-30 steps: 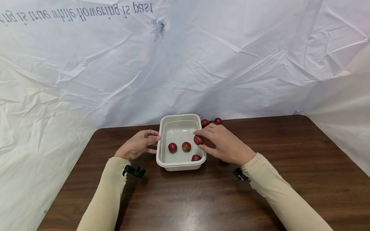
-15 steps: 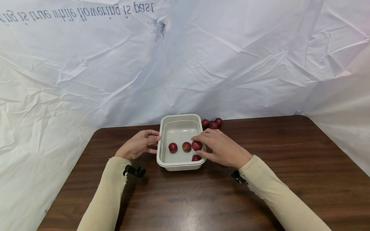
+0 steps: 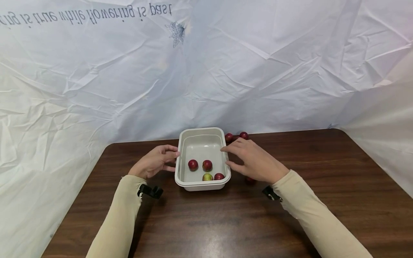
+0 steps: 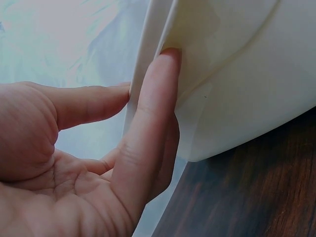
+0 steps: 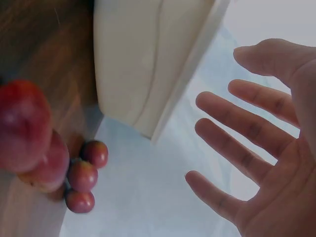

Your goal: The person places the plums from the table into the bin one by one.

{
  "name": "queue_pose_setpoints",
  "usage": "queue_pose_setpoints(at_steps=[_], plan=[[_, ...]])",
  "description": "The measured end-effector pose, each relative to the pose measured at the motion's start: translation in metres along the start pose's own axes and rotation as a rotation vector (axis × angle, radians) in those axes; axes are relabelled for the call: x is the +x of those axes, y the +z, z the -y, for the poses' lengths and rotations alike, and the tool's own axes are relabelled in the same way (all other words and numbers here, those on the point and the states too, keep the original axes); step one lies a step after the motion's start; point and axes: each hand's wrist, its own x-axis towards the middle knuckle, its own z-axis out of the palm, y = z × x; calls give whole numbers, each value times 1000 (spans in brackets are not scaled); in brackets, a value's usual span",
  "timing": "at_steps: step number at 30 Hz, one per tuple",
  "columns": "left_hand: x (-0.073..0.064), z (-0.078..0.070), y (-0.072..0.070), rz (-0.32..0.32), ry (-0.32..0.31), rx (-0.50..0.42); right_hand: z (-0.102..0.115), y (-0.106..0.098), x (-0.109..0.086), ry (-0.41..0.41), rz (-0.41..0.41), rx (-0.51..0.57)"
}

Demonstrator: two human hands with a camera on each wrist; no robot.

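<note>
An off-white plastic basin [image 3: 202,186] stands on the table, with several red plums [image 3: 193,165] at its near end. One plum there shows a yellow-green side [image 3: 207,177]. My left hand [image 3: 154,162] holds the basin's left rim. In the left wrist view, the rim lies between the thumb and the finger [image 4: 155,108] on the outer wall. Over the right rim hovers my right hand [image 3: 250,159], its fingers spread and nothing in them, as the right wrist view also shows.
More plums lie right of the basin: a group at the back edge [image 3: 228,137] and at least one under the right wrist [image 3: 250,180]. The right wrist view shows two near plums [image 5: 22,126] and three farther ones [image 5: 82,176]. White cloth [image 3: 258,71] hangs behind the table [image 3: 206,222].
My right hand has let a plum go into the basin and drawn back to the right. The plums inside have shifted, a yellow-green side now showing at the front. The left hand has stayed put.
</note>
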Motion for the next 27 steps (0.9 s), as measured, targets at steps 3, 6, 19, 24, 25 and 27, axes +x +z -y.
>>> queue_pose_setpoints(at_steps=[3, 6, 19, 24, 25, 27], plan=[[0, 0, 0, 5, 2, -2, -4, -8, -2, 40, 5, 4], [0, -1, 0, 5, 3, -3, -6, -15, -5, 77, 13, 8], [0, 3, -1, 3, 4, 1, -17, -22, -14, 268, 50, -17], [0, 2, -1, 6, 3, -4, -23, -20, -15, 329, 82, -35], [0, 2, -1, 5, 4, -5, -24, -19, -15, 334, 87, -38], [0, 2, -1, 5, 4, -6, -27, -18, -15, 336, 95, -39]])
